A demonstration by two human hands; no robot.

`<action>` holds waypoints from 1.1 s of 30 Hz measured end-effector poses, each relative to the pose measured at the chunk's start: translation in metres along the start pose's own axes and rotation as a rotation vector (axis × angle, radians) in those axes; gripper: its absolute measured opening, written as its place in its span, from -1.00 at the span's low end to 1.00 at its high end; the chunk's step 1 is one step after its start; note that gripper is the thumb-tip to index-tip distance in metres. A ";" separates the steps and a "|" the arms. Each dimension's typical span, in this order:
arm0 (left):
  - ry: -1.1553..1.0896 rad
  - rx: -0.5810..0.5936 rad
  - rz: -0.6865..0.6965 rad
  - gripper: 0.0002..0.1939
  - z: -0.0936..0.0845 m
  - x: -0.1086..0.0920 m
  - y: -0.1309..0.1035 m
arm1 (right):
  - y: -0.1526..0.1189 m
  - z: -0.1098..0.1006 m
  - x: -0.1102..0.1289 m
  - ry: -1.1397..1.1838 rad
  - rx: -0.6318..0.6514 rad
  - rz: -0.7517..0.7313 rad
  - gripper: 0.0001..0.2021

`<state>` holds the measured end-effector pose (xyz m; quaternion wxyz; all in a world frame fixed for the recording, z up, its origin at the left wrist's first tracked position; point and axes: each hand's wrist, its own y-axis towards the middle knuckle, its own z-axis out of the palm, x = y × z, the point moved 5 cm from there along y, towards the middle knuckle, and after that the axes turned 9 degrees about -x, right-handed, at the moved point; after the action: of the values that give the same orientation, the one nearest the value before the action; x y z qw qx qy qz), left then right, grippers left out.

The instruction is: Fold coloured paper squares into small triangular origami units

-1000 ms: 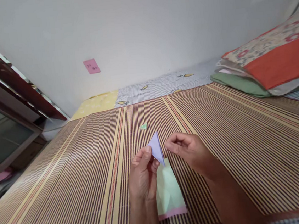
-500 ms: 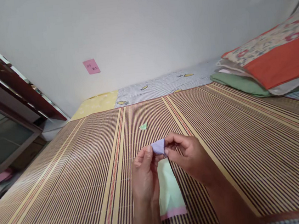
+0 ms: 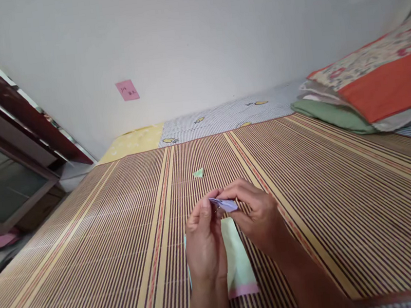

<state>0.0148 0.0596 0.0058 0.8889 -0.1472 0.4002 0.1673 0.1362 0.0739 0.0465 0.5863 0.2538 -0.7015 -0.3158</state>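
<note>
Lil folded lilac paper piece (image 3: 228, 204) in a left hand (image 3: 205, 246) + right hand (image 3: 258, 213) pinch, pale-green rectangular paper sheet (image 3: 237, 258) right by 'em

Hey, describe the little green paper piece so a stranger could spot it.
Find the striped mat, then the left hand and right hand over it. Just beyond them lies a small green paper piece, far smaller than the pale green sheet beneath the hands and, unlike the purple paper, unheld.

Folded lilac paper (image 3: 228, 205) shows above the brown-and-tan striped mat (image 3: 118, 232), a pale-green, pink-banded paper sheet (image 3: 238, 258) on the mat, and checked, yellow-motif cloth (image 3: 220, 119) beyond it.
</note>
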 end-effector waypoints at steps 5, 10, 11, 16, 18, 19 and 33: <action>-0.060 0.008 -0.091 -0.74 0.001 0.000 -0.002 | -0.004 0.009 0.002 -0.031 0.041 -0.098 -0.78; -0.076 -0.009 -0.148 -0.75 0.003 0.000 -0.006 | -0.005 0.012 0.006 -0.138 -0.019 -0.208 -0.75; -0.083 -0.017 -0.160 -0.75 0.003 0.000 -0.007 | -0.006 0.013 0.006 -0.166 -0.038 -0.224 -0.75; -0.151 -0.082 -0.178 -0.67 0.006 0.001 -0.010 | -0.009 0.015 0.005 -0.254 -0.083 -0.273 -0.83; -0.166 -0.106 -0.197 -0.67 0.006 0.003 -0.011 | -0.010 0.015 0.004 -0.274 -0.095 -0.282 -0.85; -0.173 -0.109 -0.206 -0.69 0.007 0.004 -0.011 | -0.010 0.015 0.004 -0.284 -0.099 -0.288 -0.84; -0.070 0.059 -0.210 -0.74 0.009 0.003 -0.004 | -0.009 0.014 -0.001 -0.331 -0.056 -0.275 -0.85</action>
<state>0.0239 0.0604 0.0096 0.9189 -0.1563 0.3560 0.0667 0.1227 0.0707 0.0379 0.4212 0.2755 -0.7379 -0.4497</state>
